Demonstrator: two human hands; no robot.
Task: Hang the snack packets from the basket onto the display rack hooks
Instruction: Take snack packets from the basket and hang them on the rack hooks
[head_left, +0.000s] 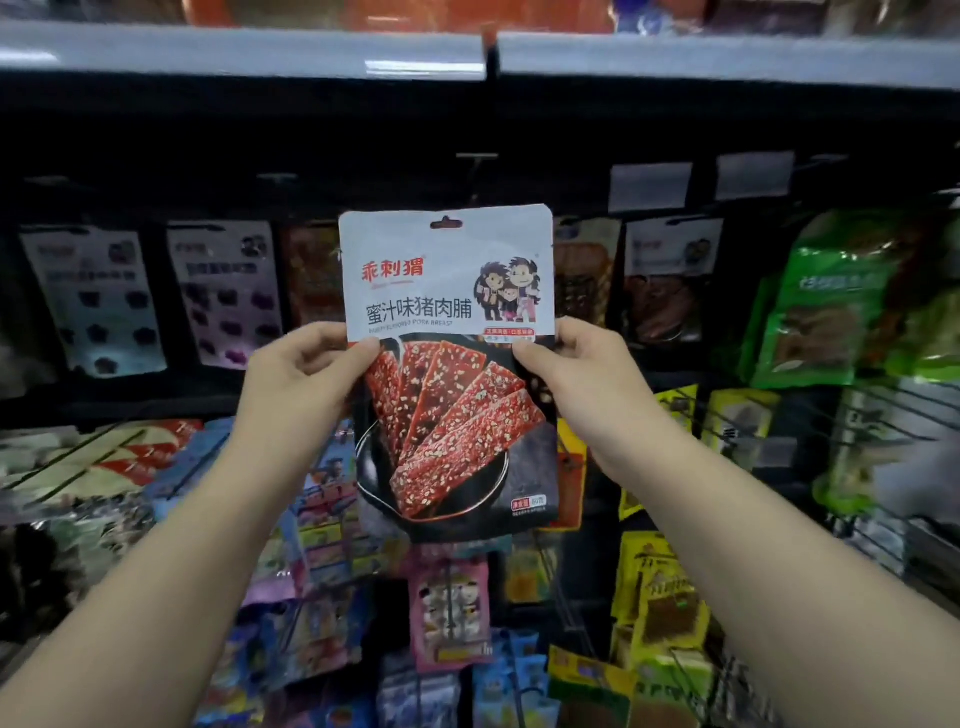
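I hold one snack packet (447, 291) upright in front of the display rack; it is white on top with red jerky strips pictured below and a hang hole near its top edge. My left hand (301, 374) pinches its left edge and my right hand (576, 374) pinches its right edge, both at mid-height. A bare rack hook (475, 158) sticks out of the dark back panel just above the packet, not touching it. The basket is out of view.
Hung packets fill the rack: white and purple ones (223, 296) at left, brown jerky packets (665, 291) right of centre, green bags (826, 301) at far right. Yellow packets (660, 597) and colourful ones crowd the lower rows. A grey shelf edge (727, 57) runs overhead.
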